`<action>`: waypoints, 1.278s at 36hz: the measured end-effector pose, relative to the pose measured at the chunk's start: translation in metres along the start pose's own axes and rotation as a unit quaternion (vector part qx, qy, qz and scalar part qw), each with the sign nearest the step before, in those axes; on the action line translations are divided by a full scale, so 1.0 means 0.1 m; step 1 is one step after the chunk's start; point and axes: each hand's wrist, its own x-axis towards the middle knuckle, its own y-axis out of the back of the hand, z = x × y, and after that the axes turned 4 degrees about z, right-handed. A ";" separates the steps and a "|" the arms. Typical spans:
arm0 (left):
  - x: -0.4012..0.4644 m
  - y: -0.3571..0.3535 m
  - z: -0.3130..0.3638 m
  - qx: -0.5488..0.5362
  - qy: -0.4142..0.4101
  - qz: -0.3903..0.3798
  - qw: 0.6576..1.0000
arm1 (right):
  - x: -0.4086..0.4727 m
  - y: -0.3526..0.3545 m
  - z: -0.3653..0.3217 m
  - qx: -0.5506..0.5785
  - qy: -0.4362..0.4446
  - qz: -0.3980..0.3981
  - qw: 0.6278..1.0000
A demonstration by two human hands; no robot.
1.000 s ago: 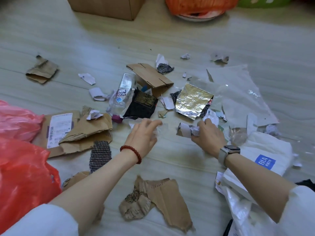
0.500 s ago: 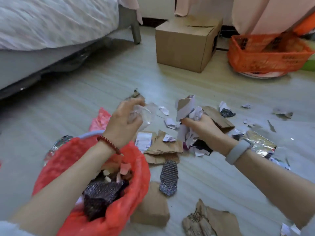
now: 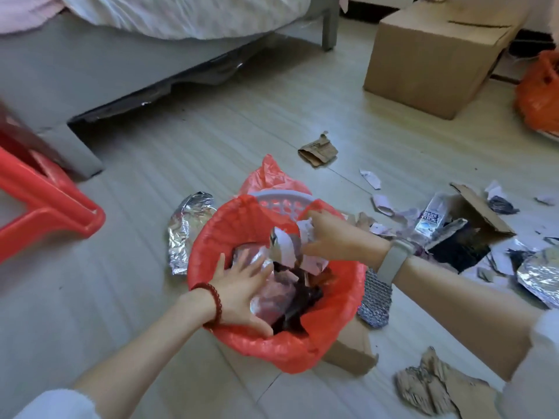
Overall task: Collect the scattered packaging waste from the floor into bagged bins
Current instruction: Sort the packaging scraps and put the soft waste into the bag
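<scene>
A white basket bin lined with a red bag [image 3: 208, 234] stands on the floor in the middle, holding dark wrappers and clear plastic [image 3: 272, 297]. My left hand [image 3: 242, 285] lies inside it with fingers spread, pressing on the clear plastic. My right hand [image 3: 335, 237] hovers over the bin's far right rim and grips a bunch of white paper scraps [image 3: 287, 246] that hang into the opening. Scattered waste [image 3: 453, 225] lies on the floor to the right: paper bits, a crushed bottle, a black pouch, cardboard.
A foil bag [image 3: 187, 231] lies left of the bin, mesh wrap [image 3: 375, 297] and torn cardboard [image 3: 438, 388] to its right. A red stool [image 3: 45, 201] stands at left, a bed behind it. A cardboard box [image 3: 432, 62] and orange bag [image 3: 541, 98] stand at back right.
Both hands carried their waste from the floor pile to the red-bagged bin. The left hand let go of the clear plastic and now presses it down; the right hand came over the rim.
</scene>
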 end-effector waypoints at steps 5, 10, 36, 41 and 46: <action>-0.12 0.24 -0.28 -0.045 0.070 0.042 0.996 | -0.01 -0.21 -0.08 -0.052 0.021 -0.074 0.996; -0.13 0.28 -0.47 -0.128 0.102 0.168 0.972 | -0.07 -0.47 -0.23 -0.061 0.111 -0.160 0.979; 0.06 0.10 -0.40 -0.220 0.198 0.331 0.896 | 0.25 -0.87 -0.19 -0.186 0.138 -0.244 0.942; 0.18 0.45 -0.19 -0.285 0.170 0.407 0.851 | 0.06 -0.31 -0.21 -0.048 0.143 -0.180 0.972; 0.42 0.89 0.25 -0.313 0.108 0.458 0.825 | -0.24 0.33 0.01 0.003 0.113 -0.079 0.990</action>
